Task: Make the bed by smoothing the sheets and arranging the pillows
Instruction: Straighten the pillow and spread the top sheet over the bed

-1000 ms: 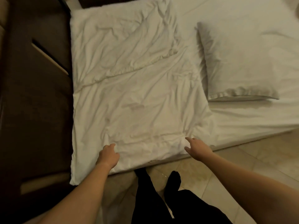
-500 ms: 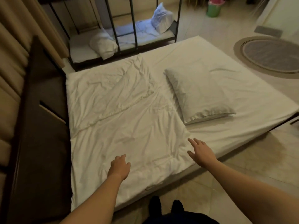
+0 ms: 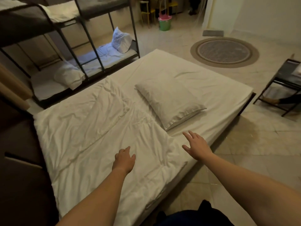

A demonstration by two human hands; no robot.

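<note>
The bed (image 3: 219,88) ran from about 7 o'clock up toward 1 o'clock across the head view, covered in a white sheet (image 3: 171,66). A wrinkled white duvet (image 3: 97,128) lay folded over the near, left part of the mattress, with a long crease across it. Just to its right, near the centre, a white pillow (image 3: 169,101) lay flat on the sheet, its open end pointing toward 4 o'clock, its near corner close beside the duvet's edge.

Both bare hands reached in from 6 o'clock. The left hand (image 3: 124,159) was over the duvet near its lower right part, palm down, fingers loosely curled and a little apart, gripping nothing; whether it touched the cloth could not be told. The right hand (image 3: 197,145) was at the bed's near edge, just below the pillow's corner, palm down with fingers (image 3: 187,135) spread apart, holding nothing.

At 11 o'clock stood a dark metal bunk bed (image 3: 91,39) with white pillows on its lower mattress. A round rug (image 3: 224,52) lay on the tiled floor (image 3: 260,144) at 1 o'clock, and a green bucket (image 3: 164,24) stood at 12 o'clock.
</note>
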